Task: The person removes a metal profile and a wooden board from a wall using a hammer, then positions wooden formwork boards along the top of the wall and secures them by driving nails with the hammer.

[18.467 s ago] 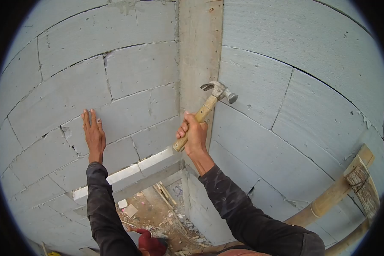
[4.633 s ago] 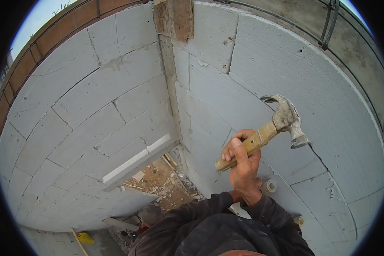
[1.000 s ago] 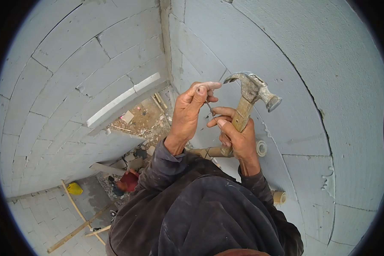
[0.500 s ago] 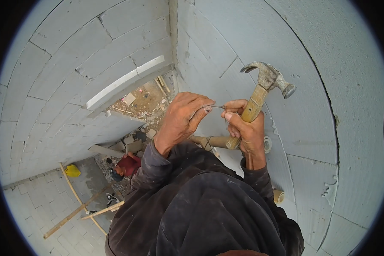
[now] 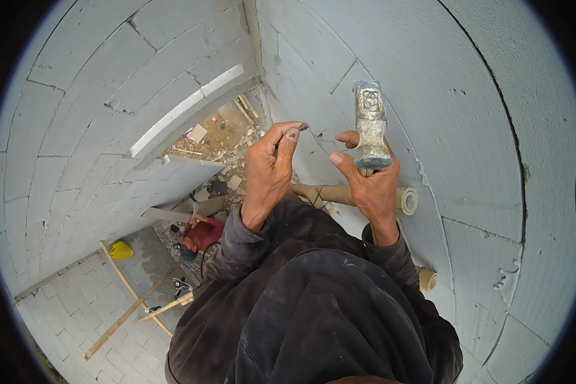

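My left hand point(image 5: 269, 173) is closed in a pinch, thumb against forefinger, on a small, thin dark piece point(image 5: 304, 127), possibly a nail or wire. A fine line trails from it towards the right; I cannot make out its kind. In my right hand point(image 5: 376, 192) is a claw hammer point(image 5: 370, 118), its head turned up towards me and its handle mostly hidden behind the head. Thumb and forefinger of that hand stand apart, while the other fingers stay round the handle. A bamboo pole point(image 5: 339, 194) passes horizontally behind my right wrist.
Grey block walls point(image 5: 441, 128) meet in a corner ahead. Another pole end point(image 5: 427, 279) shows at my right side. Far below, a person in a red shirt point(image 5: 205, 233) is near rubble, wooden poles point(image 5: 125, 313) and a yellow object point(image 5: 121, 249). A pale ledge point(image 5: 173, 128) spans the left wall.
My hands have moved apart, and the thin piece that was between them is at my left fingertips. The hammer has turned so its head points towards me; right thumb and forefinger have spread.
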A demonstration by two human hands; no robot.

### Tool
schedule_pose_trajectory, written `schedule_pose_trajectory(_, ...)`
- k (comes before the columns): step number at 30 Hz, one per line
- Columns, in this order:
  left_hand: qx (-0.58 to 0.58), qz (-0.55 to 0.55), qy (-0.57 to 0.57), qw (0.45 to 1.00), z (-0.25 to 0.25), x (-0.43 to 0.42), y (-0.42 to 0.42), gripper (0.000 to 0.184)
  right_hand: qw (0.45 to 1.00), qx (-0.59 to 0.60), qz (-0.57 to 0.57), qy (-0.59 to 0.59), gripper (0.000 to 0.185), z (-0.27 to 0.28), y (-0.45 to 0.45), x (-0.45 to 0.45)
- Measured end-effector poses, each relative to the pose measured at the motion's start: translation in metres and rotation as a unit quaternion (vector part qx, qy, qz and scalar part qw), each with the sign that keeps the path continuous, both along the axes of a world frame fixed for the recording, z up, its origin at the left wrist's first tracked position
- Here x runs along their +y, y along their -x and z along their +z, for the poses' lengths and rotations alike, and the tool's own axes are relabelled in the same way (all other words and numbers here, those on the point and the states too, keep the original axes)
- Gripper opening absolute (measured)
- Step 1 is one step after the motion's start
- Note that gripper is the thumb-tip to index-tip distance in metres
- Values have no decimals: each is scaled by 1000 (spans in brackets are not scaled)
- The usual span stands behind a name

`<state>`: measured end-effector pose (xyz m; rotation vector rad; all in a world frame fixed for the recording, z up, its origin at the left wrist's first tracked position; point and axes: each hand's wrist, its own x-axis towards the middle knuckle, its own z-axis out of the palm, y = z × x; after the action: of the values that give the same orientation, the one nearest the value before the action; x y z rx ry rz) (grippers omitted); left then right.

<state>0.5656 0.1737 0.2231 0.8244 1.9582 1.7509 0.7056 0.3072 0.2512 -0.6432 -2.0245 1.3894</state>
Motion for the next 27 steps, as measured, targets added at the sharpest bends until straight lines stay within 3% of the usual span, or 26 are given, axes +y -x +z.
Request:
schedule_pose_trajectory(1, 32, 24, 14, 999, -1, 0, 1, 23, 998, 44, -4, -53, 28, -3, 1, 1)
schedule_pose_trajectory(5, 123, 73, -13, 990, -9, 6, 1, 21, 997, 10, -12, -77, 23, 2, 1, 0)
schedule_pose_trajectory(8, 43, 36, -19, 998, -3, 7, -3, 22, 997, -24, -16, -77, 29, 7, 6, -6)
schedule_pose_trajectory(11, 18, 18, -44, 999, 6, 7, -4, 22, 995, -102, -10, -19, 16, 7, 10, -11)
schedule_pose_trajectory(15, -96, -51, -77, 991, -2, 4, 4, 28, 999, -37, 26, -23, 18, -2, 9, -7)
schedule_pose_trajectory(17, -155, -73, -82, 982, 0, 0, 9, 30, 978, -61, 143, 142, 15, -1, 1, 4)
schedule_pose_trajectory(18, -216, -106, -74, 968, 3, -3, 11, 31, 977, -61, 146, 142, 15, 4, -2, 8)
schedule_pose_trajectory(20, -277, -141, -63, 949, 4, -9, 15, 33, 920, -88, 178, 337, 14, 22, -5, 10)
schedule_pose_trajectory(22, -359, -203, -80, 908, -4, -11, 20, 36, 910, -54, 169, 374, 14, 16, -5, 6)
schedule_pose_trajectory(27, -375, -278, -96, 879, -14, -15, 31, 38, 852, 27, 176, 492, 15, 9, -13, 13)
